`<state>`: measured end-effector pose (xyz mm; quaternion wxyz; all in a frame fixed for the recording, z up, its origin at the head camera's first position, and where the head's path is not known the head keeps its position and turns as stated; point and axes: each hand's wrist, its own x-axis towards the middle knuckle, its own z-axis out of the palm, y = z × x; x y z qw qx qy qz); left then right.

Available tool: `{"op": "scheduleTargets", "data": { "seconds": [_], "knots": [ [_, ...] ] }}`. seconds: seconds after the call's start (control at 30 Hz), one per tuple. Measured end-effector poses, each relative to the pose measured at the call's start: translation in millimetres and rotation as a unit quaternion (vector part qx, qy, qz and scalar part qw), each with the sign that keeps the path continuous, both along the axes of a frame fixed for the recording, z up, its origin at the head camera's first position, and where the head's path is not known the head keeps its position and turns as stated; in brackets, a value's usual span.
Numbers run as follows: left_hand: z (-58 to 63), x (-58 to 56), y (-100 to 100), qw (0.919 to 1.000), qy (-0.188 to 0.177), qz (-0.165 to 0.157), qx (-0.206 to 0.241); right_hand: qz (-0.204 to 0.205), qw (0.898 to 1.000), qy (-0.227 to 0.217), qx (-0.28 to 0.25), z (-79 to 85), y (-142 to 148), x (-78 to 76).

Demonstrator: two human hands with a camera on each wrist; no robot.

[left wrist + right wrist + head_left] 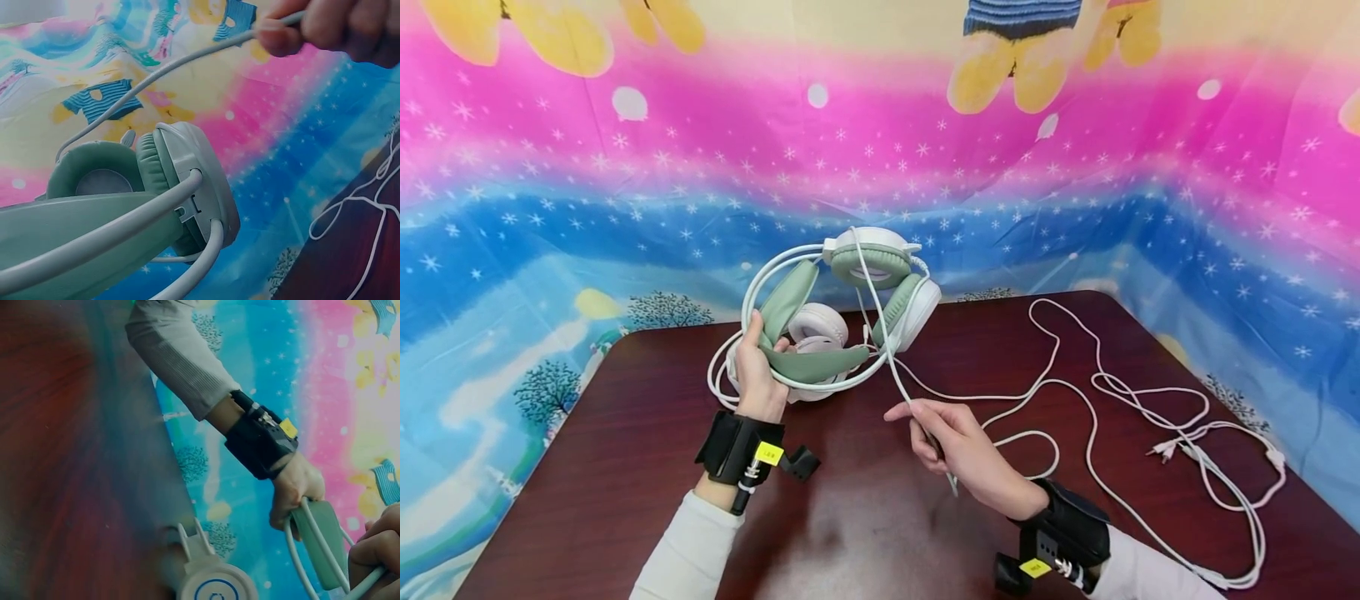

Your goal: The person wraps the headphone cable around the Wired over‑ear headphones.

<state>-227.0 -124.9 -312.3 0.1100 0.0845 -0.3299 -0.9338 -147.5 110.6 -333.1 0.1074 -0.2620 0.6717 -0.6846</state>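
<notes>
My left hand (758,375) grips a white headset with green cushions (886,265) by its headband, holding it up over the table. The ear cups point away to the right, one above the other in the head view. From the upper ear cup a white cable (877,308) runs down to my right hand (958,442), which pinches it between thumb and fingers. The left wrist view shows this cable (156,74) stretched from the cup to the fingertips. Behind the held headset stands a second, white headset (820,321), partly hidden by it.
Loose loops of white cable (1093,408) spread over the right side of the dark wooden table (625,467), with small plugs (1163,450) among them. A colourful printed cloth (745,167) hangs behind and along the sides.
</notes>
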Motion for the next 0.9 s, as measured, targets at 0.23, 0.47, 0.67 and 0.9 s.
{"op": "scheduleTargets", "data": {
  "seconds": [0.23, 0.47, 0.67, 0.9],
  "knots": [
    [0.3, 0.7, -3, 0.9992, -0.002, -0.012, 0.039, 0.038, 0.999, -0.001, -0.039, -12.2, 2, 2.8],
    [0.7, 4.8, -2, 0.9988, -0.001, -0.032, 0.036, 0.060, 0.998, -0.005, -0.016, -25.3, 10, -1.6],
    [2.8, 8.4, -4, 0.9976, -0.011, -0.053, 0.043, 0.077, 0.997, -0.005, -0.004, -32.2, 15, -8.0],
    [3.5, 9.3, -6, 0.9913, -0.001, -0.090, 0.096, 0.102, 0.995, -0.014, 0.016, -38.2, 25, -19.1]
  ]
}}
